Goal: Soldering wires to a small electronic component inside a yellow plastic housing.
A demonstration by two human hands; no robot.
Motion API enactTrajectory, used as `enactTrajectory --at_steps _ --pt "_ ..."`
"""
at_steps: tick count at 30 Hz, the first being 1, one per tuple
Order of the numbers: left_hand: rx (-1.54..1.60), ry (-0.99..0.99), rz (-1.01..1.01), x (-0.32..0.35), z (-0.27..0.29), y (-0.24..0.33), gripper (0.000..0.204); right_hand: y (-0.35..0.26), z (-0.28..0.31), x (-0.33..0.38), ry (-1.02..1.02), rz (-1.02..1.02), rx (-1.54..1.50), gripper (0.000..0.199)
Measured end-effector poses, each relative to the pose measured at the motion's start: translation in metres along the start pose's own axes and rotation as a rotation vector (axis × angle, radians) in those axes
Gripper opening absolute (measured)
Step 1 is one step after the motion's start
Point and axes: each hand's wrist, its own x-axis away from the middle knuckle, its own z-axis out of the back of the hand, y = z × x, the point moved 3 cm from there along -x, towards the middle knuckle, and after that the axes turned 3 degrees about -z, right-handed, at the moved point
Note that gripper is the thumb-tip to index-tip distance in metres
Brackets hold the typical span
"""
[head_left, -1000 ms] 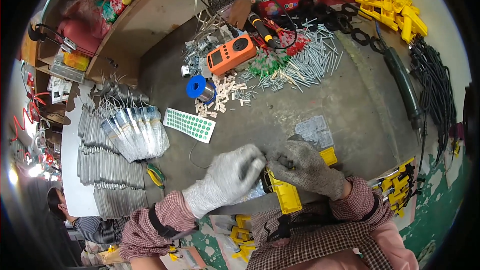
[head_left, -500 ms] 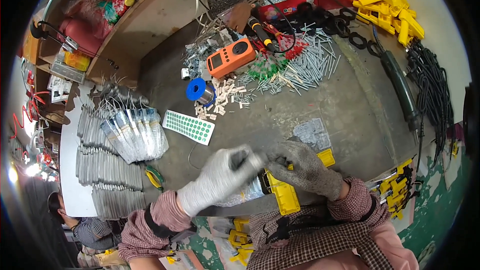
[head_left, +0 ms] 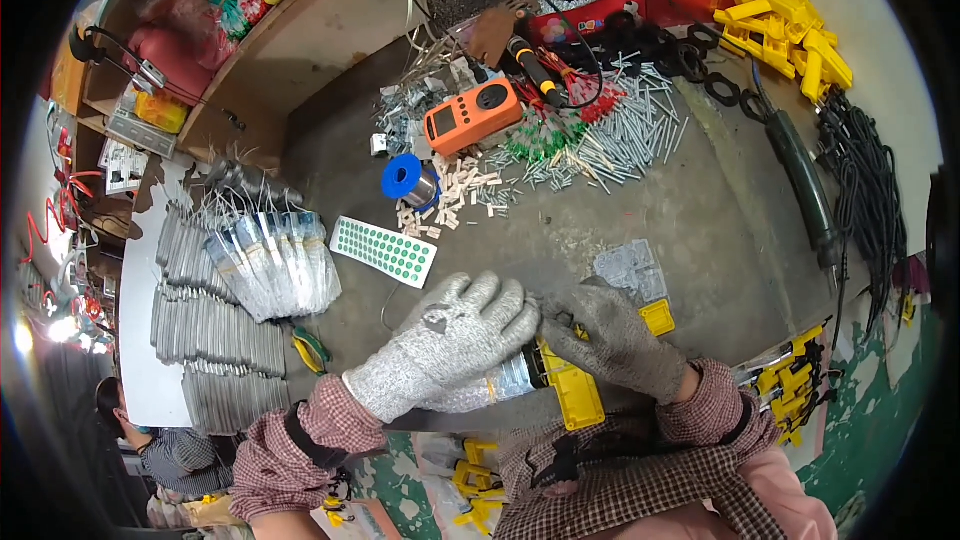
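My left hand [head_left: 450, 340], in a light grey glove, is back side up with its fingers spread and touching nothing I can make out firmly. Its fingertips come close to my right hand [head_left: 612, 332]. That hand wears a darker grey glove, and its curled fingers grip the top of a yellow plastic casing [head_left: 577, 392]. What lies between the two hands is hidden. Below my left hand lies a clear plastic-wrapped part [head_left: 505, 380] with a dark end against the casing. A small yellow piece [head_left: 657, 317] sits just beyond my right hand.
Screws [head_left: 640, 130], white connectors [head_left: 460, 190], a blue solder spool [head_left: 405, 177] and an orange meter [head_left: 473, 118] lie farther back. Left are green-handled pliers [head_left: 310, 350], a green-dot sticker sheet [head_left: 385, 251] and stacked wrapped parts [head_left: 220, 340]. A dark cylindrical tool [head_left: 800, 180] lies right.
My left hand has turned from a blurred, curled pose to back side up with fingers spread. My right hand stays at the yellow casing.
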Motion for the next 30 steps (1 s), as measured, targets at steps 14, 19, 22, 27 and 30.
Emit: enactTrajectory --at_steps 14,19,22,27,30 --pt "0.531 0.024 0.210 0.001 -0.001 -0.007 0.030 -0.001 0.001 -0.002 -0.025 0.020 -0.019 0.013" --pt "1.125 0.158 0.274 0.015 -0.057 0.004 0.031 -0.001 -0.005 -0.001 -0.018 0.072 0.033 0.015" --pt "1.433 -0.053 0.681 0.003 -0.029 -0.007 0.027 0.003 -0.001 0.000 0.003 0.008 0.048 0.016" --pt "0.518 0.320 0.114 -0.003 -0.019 -0.006 0.027 0.008 -0.006 0.001 -0.004 -0.008 -0.001 0.017" --pt "1.473 0.067 0.583 0.009 -0.052 -0.004 0.025 0.010 -0.011 0.003 0.016 0.003 0.041 0.017"
